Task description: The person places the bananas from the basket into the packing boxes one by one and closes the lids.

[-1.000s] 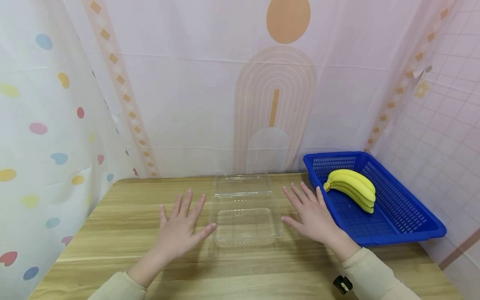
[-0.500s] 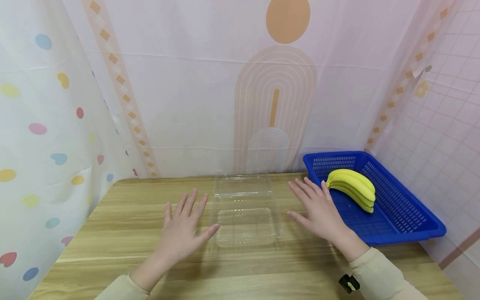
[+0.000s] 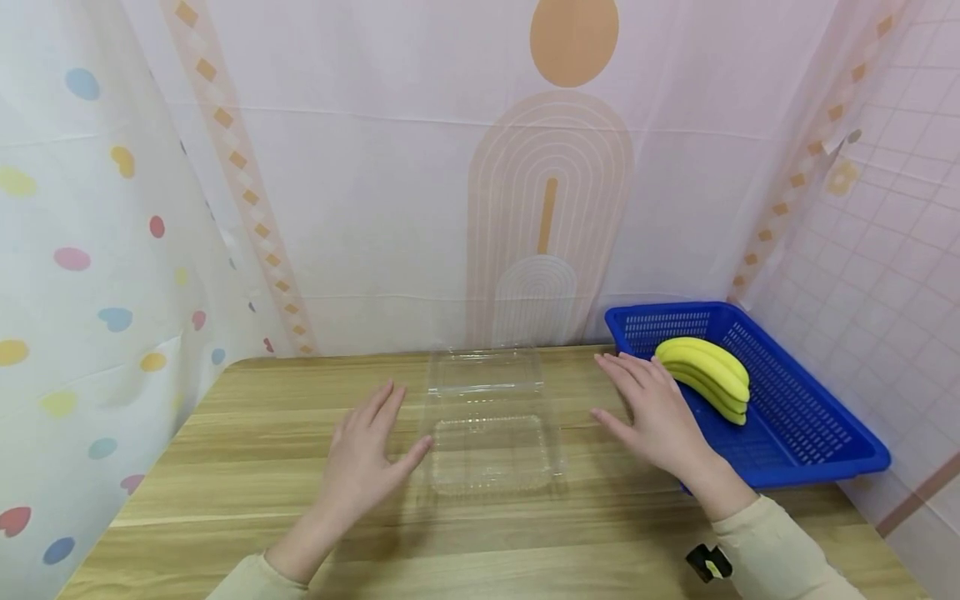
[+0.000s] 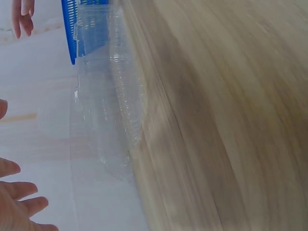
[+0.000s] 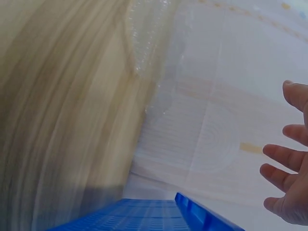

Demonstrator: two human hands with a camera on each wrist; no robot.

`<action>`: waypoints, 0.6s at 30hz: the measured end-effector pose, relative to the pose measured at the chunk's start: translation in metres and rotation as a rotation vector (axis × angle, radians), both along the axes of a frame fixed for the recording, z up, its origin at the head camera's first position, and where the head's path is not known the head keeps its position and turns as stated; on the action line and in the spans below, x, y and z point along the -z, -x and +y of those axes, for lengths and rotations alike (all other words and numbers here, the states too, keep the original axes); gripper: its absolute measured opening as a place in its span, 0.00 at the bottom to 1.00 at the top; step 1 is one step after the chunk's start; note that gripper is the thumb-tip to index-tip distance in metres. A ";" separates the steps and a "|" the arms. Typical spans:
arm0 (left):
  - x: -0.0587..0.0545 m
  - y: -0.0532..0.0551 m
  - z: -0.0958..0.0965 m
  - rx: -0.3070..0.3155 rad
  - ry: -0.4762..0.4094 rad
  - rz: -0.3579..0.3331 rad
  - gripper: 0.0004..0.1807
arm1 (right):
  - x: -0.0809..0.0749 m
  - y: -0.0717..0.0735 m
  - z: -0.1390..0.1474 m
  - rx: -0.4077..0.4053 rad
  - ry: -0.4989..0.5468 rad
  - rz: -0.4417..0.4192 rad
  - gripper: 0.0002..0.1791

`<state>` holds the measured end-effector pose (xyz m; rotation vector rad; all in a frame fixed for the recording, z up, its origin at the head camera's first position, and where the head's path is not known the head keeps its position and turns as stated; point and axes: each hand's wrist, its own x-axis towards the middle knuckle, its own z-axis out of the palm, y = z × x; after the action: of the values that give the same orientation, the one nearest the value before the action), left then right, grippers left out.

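Note:
A clear plastic clamshell box (image 3: pixel 491 454) stands on the wooden table with its lid (image 3: pixel 486 367) raised toward the back. My left hand (image 3: pixel 362 462) hovers just left of the box, fingers extended and thumb pointing at it, holding nothing. To the box's right my right hand (image 3: pixel 660 417) hangs over the near left rim of a blue basket (image 3: pixel 810 400), its fingers nearly straight. Inside that basket lies a bunch of yellow bananas (image 3: pixel 705 375), its stem end hidden behind the right hand. The right wrist view shows the fingers (image 5: pixel 284 159) spread and apart from everything.
A patterned curtain (image 3: pixel 375 208) hangs along the table's back edge, and further curtains hang at both sides. A small black object (image 3: pixel 708 563) sits beside the right sleeve. The basket takes up the right end of the wooden table (image 3: pixel 247 467).
My right hand has moved right and slightly up, from beside the box to over the basket's rim. The left hand has shifted a little, its fingers drawing closer together. Box and bananas stay put.

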<state>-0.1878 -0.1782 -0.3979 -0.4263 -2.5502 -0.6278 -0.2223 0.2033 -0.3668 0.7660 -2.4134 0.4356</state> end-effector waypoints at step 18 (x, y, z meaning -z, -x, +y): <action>0.008 0.010 -0.002 0.031 -0.436 -0.313 0.38 | -0.004 -0.004 0.027 -0.011 0.101 0.002 0.36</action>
<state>-0.1977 -0.1798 -0.4064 -0.2270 -2.5849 -1.3156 -0.2187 0.2300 -0.3626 0.7351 -2.3664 0.5560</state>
